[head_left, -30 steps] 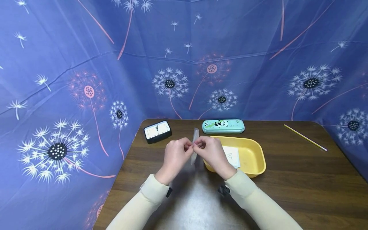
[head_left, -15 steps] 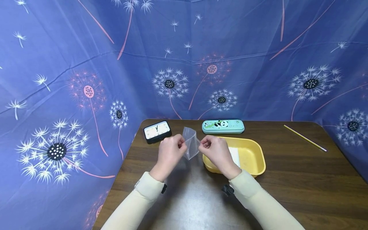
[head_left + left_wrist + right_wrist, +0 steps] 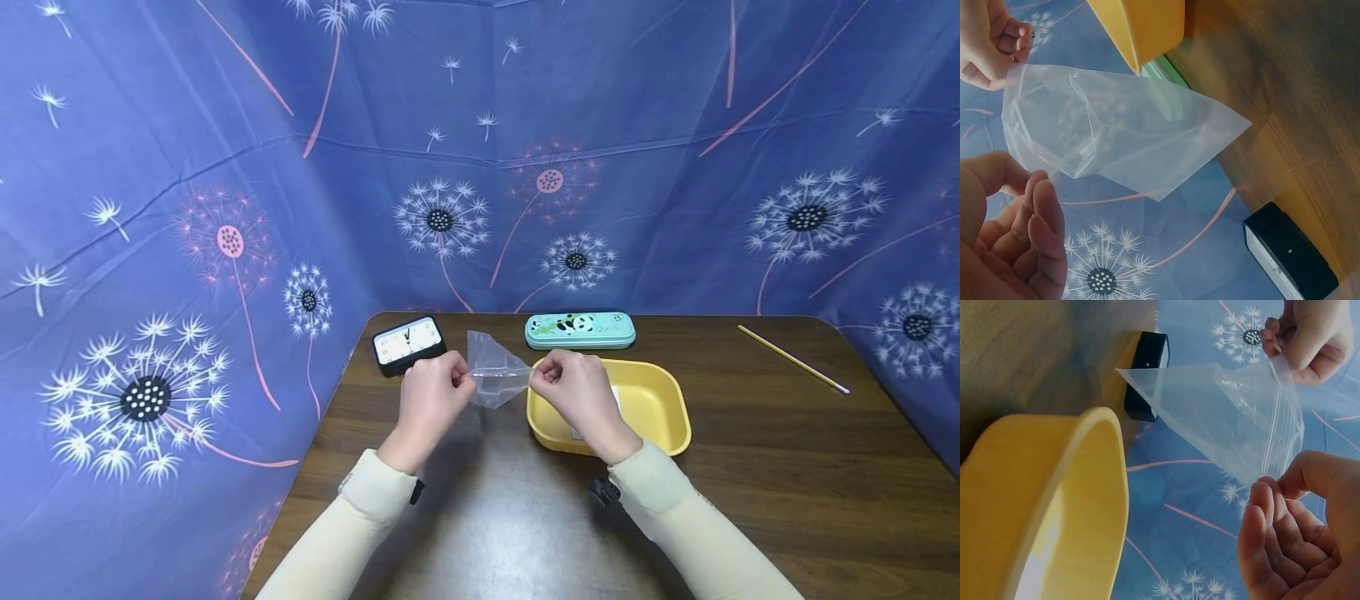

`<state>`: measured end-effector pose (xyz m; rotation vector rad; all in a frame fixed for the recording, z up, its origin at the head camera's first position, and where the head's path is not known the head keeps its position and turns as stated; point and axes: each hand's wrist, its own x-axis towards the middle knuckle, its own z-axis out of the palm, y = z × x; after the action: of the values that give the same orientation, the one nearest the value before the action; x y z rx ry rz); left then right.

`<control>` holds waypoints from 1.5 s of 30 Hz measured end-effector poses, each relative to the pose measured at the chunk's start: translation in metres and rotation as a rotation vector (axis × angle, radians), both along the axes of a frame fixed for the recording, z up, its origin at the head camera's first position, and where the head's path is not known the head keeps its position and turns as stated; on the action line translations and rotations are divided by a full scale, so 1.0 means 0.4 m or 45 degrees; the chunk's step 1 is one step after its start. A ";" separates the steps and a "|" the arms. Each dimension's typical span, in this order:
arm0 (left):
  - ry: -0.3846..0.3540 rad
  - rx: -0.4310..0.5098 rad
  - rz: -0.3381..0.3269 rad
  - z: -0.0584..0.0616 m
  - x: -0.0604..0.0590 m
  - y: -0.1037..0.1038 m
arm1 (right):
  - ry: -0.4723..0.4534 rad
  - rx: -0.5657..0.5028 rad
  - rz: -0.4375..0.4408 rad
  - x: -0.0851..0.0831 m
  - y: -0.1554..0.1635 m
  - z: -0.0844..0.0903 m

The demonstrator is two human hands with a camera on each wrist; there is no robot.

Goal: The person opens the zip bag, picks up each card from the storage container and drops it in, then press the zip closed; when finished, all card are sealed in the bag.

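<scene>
Both hands have drawn apart, spreading the clear bag (image 3: 495, 385), nearly edge-on a second ago. It hangs above the table (image 3: 487, 533) — left hand (image 3: 432, 395) pinching one end of its mouth, right hand (image 3: 577, 393) the other. Parting the mouth seems the step in hand; the next move likely calls for keeping both pinches. The yellow tub (image 3: 658, 410) sits near the right hand, the clock (image 3: 408, 342) near the left.

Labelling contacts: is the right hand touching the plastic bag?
Touching: the right wrist view plainly shows the right hand pinching the plastic bag by its edge.
</scene>
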<state>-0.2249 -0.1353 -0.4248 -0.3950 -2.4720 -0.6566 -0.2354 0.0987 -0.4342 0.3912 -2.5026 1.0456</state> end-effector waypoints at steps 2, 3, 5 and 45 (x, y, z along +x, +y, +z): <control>-0.006 -0.008 0.002 0.000 0.002 0.000 | 0.016 0.006 -0.006 -0.001 0.002 0.002; -0.009 -0.013 0.001 0.000 0.003 0.001 | 0.024 0.009 -0.004 -0.001 0.002 0.003; -0.017 -0.034 -0.009 -0.003 0.004 0.004 | 0.037 0.014 0.009 0.000 0.000 0.003; 0.361 -0.256 -0.034 0.057 -0.015 0.023 | 0.091 0.203 0.108 0.027 -0.009 -0.007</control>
<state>-0.2308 -0.1261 -0.4018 -0.5579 -2.2688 -0.3359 -0.2246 0.0953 -0.4371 0.5761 -2.5318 0.8491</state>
